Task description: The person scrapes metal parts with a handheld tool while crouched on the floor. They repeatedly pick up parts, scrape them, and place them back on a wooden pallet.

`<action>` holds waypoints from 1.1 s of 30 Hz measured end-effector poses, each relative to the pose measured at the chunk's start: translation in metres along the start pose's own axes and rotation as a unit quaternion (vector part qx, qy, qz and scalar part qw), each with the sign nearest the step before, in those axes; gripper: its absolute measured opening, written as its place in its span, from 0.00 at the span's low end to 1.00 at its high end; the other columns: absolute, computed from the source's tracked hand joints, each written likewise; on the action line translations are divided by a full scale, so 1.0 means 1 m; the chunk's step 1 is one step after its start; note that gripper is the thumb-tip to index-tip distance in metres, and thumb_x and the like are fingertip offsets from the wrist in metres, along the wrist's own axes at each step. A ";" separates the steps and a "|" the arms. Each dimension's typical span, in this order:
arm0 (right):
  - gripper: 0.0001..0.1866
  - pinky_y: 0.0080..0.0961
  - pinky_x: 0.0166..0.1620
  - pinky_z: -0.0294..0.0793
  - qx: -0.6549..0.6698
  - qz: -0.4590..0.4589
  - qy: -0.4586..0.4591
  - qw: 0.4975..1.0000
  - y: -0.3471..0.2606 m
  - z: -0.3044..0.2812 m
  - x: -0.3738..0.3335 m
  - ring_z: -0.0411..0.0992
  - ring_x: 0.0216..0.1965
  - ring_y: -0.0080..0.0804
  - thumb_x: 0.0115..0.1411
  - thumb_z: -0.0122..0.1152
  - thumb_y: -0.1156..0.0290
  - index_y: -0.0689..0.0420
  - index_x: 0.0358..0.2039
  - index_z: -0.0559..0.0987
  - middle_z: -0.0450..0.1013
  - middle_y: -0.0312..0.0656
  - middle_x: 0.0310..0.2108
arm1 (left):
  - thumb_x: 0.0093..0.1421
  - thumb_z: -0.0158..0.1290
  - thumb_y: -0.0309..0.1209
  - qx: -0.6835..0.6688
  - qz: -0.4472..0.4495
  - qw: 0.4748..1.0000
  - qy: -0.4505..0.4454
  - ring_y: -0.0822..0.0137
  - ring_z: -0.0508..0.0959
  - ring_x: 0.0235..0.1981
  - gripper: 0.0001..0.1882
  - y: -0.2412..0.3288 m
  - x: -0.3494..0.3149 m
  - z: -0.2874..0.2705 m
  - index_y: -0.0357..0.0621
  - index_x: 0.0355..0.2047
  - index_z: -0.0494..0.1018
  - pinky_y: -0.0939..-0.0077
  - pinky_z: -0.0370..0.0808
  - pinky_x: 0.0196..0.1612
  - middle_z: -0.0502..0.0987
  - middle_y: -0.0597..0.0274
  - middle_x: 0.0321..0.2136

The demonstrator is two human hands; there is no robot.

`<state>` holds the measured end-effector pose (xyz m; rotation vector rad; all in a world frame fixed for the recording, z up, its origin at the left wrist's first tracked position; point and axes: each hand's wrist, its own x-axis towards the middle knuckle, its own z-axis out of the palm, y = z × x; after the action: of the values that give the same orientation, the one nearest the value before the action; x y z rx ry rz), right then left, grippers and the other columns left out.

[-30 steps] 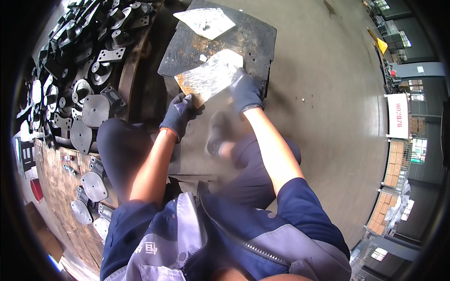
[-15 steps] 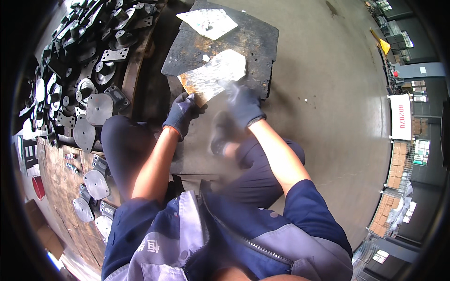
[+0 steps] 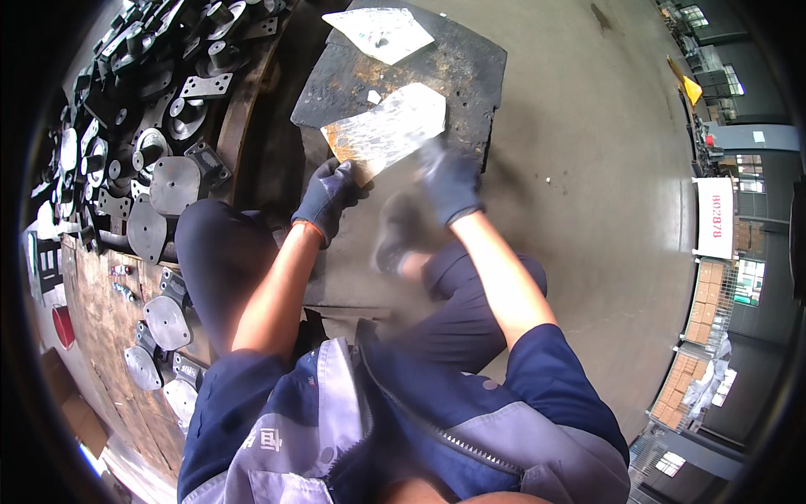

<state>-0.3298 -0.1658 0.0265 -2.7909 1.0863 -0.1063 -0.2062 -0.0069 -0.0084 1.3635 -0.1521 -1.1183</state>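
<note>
A flat white, grey-streaked sheet (image 3: 396, 124) with a rusty-brown left edge lies on a dark, worn block (image 3: 470, 71), its near corner past the block's edge. My left hand (image 3: 330, 191), in a dark glove, pinches that near left corner. My right hand (image 3: 451, 183), gloved too, is at the sheet's lower right edge. Its fingers are smeared by motion, so whether it holds anything is hidden. Farther back on the block rests a second white piece (image 3: 379, 34) with a dark spot. A small white scrap (image 3: 374, 97) sits between the two.
Many dark metal brackets with round plates (image 3: 175, 185) are heaped at the left. Several more stand on a wooden tabletop (image 3: 101, 336) beside my left leg. Concrete floor (image 3: 579, 168) stretches to the right, toward wire cages with brown boxes (image 3: 703, 298) and a white sign (image 3: 715, 218).
My right hand has shifted slightly right, blurred in both frames. My left hand keeps its grip on the sheet's corner. The whole view has moved a little.
</note>
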 end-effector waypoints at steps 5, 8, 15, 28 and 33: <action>0.14 0.42 0.30 0.70 0.023 0.010 -0.040 0.999 -0.008 0.000 -0.007 0.75 0.24 0.44 0.62 0.43 0.58 0.43 0.43 0.75 0.75 0.46 0.21 | 0.64 0.41 0.39 0.015 0.000 1.000 0.006 0.73 0.74 0.21 0.13 0.003 -0.002 0.003 0.42 0.36 0.69 0.84 0.68 0.24 0.78 0.58 0.26; 0.14 0.40 0.33 0.72 0.031 0.012 -0.010 0.999 -0.008 0.014 -0.014 0.74 0.26 0.47 0.56 0.49 0.64 0.46 0.42 0.75 0.74 0.49 0.24 | 0.64 0.41 0.37 0.005 -0.007 1.000 0.018 0.73 0.75 0.22 0.12 0.002 -0.003 0.004 0.41 0.37 0.69 0.84 0.67 0.24 0.76 0.60 0.26; 0.18 0.40 0.35 0.73 0.045 0.080 -0.083 0.992 -0.011 0.011 -0.015 0.75 0.29 0.46 0.55 0.50 0.67 0.44 0.47 0.74 0.75 0.50 0.27 | 0.64 0.42 0.35 -0.011 -0.002 1.000 0.014 0.72 0.76 0.23 0.11 -0.004 0.003 0.001 0.41 0.38 0.69 0.84 0.68 0.25 0.76 0.60 0.28; 0.11 0.41 0.31 0.71 0.079 0.028 -0.059 0.995 -0.027 0.013 -0.039 0.73 0.28 0.47 0.58 0.47 0.69 0.49 0.41 0.75 0.73 0.51 0.25 | 0.63 0.41 0.37 -0.004 0.022 0.999 0.024 0.75 0.74 0.22 0.13 -0.007 0.004 0.008 0.42 0.34 0.70 0.85 0.66 0.23 0.77 0.61 0.25; 0.13 0.41 0.33 0.73 0.127 0.076 -0.077 0.986 -0.028 0.003 -0.019 0.76 0.30 0.47 0.60 0.46 0.58 0.44 0.43 0.73 0.76 0.50 0.27 | 0.63 0.42 0.38 -0.020 0.000 1.000 0.011 0.75 0.74 0.23 0.12 -0.005 -0.003 0.004 0.43 0.34 0.70 0.86 0.66 0.23 0.77 0.62 0.25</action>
<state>-0.3248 -0.1326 0.0275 -2.4399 1.1524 -0.0091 -0.2133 -0.0060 -0.0101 1.3394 -0.1143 -1.1001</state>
